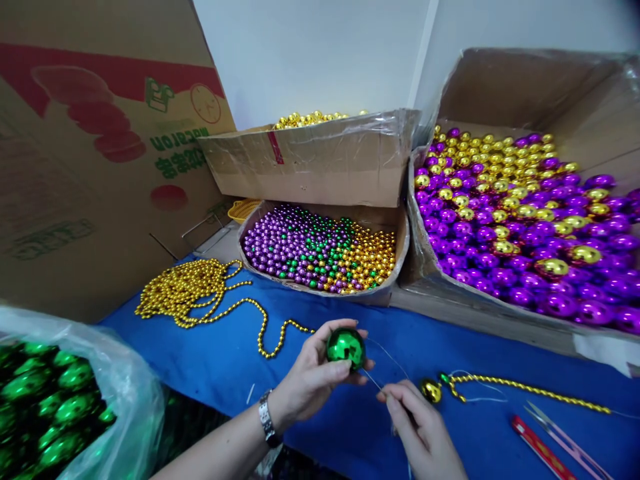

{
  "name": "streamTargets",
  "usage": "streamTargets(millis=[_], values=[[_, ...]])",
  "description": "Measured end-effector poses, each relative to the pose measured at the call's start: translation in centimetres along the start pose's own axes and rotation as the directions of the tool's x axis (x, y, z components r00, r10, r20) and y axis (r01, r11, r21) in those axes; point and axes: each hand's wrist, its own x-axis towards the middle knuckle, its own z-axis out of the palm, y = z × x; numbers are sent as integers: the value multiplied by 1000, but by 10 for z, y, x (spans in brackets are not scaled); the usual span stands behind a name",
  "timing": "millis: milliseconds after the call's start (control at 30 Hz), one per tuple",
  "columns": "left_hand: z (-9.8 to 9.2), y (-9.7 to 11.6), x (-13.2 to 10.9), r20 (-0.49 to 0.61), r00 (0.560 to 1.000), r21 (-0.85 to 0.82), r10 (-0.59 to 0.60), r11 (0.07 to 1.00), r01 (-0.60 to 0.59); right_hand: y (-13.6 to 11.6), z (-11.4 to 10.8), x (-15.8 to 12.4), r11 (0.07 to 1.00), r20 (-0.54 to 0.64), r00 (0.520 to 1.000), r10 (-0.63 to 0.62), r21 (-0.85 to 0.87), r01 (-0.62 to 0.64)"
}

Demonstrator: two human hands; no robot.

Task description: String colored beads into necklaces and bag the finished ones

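Green and shiny, a large ball-shaped bead (346, 348) is held in the left hand (309, 375) above the blue-covered desk (215, 363); the right hand (419, 424) pinches a thin strand (373, 380) beside it, near a gold bead (431, 392).

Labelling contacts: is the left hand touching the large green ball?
Touching. The head view shows it: the thumb of the left hand presses over the front of the large green ball, with fingers behind it.
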Motion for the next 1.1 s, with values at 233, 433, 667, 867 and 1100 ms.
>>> streamTargets(millis=[233,433,667,867,1100], values=[[-5,2,2,34,999,-56,-24,998,26,7,1,3,989,-32,993,-116,-96,113],[0,7,4,20,1000,123,11,992,-13,8,4,4,989,-5,995,-100,-109,99],[-3,20,5,-125,984,362,128,929,-75,18,-18,3,895,-45,961,-274,-379,237],[-11,33,6,-239,933,490,268,863,-123,21,-49,2,795,-66,931,-360,-543,270],[-21,26,5,-7,886,943,463,298,-148,-10,-52,-1,718,-37,885,-463,-601,351]])
